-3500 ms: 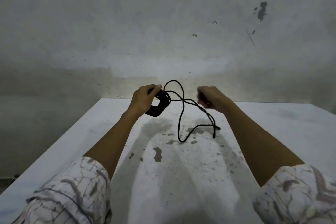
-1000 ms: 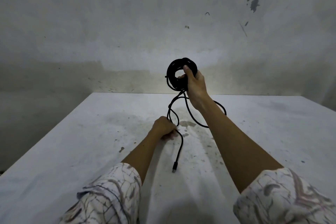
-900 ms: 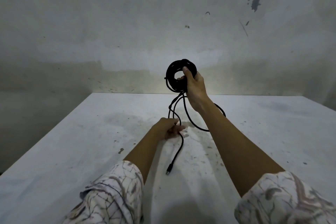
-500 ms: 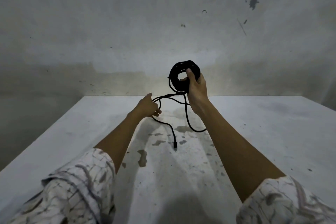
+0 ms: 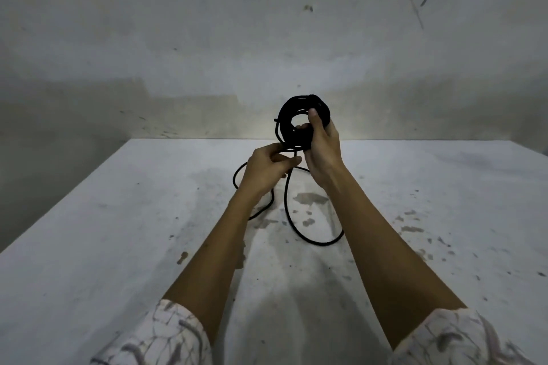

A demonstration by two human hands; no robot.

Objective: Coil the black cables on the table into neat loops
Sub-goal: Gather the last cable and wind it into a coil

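A tight black cable coil (image 5: 286,115) is held upright above the table's far middle. My right hand (image 5: 321,147) grips its lower right side, with the thumb across the ring. My left hand (image 5: 268,170) sits just below and left of the coil and pinches the loose strand leaving it. The free tail of the cable (image 5: 292,222) hangs down and curves over the tabletop between my forearms. Its end plug is hidden.
The white table (image 5: 118,246) is stained with dark spots near the middle. A bare grey wall (image 5: 207,38) rises right behind its far edge. The table's left edge drops off to dark floor.
My left hand has come in from the left toward the coil, drawing the loose strand up under it. The tail on the table has shortened. The right hand has kept the coil almost still.
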